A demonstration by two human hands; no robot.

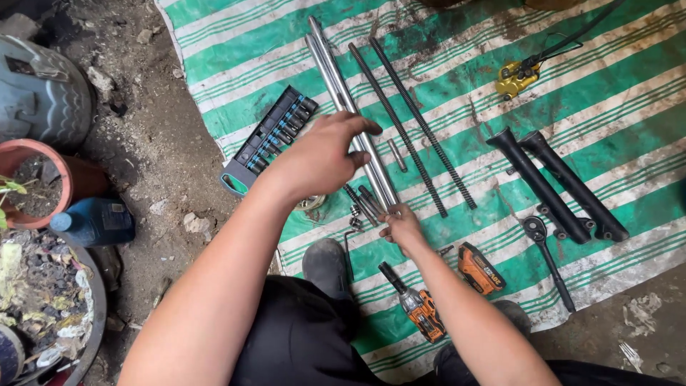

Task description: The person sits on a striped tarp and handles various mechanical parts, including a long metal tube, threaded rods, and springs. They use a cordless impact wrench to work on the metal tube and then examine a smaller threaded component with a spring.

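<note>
Down on the ground, a green-and-white striped tarp (607, 107) carries the laid-out parts. The person's left hand (321, 154) hovers with fingers spread and loosely curled over the pair of shiny steel tubes (336, 71), perhaps just brushing them; it is clamped on nothing that I can see. The right hand (404, 227) sits at the near ends of those tubes, fingertips pinched together around a small part there, though from this angle I cannot make out what it is. The tubes lie side by side, running away from the person up the tarp, with two long black coil springs (421, 129) just to their right.

To handle this well, I'd judge the near ends should be steadied while the far hand settles flat on the tubes, so they do not roll into the small loose bits (364, 204) lying by them.

As for containers: a black socket rail (275, 136) left of the tubes holds a row of sockets, apparently full. A terracotta pot (53, 182) on the dirt holds soil, a blue bottle (93, 221) lies beside it, and a grey tub (89, 314) holds scraps.

Two black fork legs (557, 186), a ratchet (547, 257), a yellow brake caliper (516, 77) and an orange cordless driver (421, 307) lie well apart.
</note>
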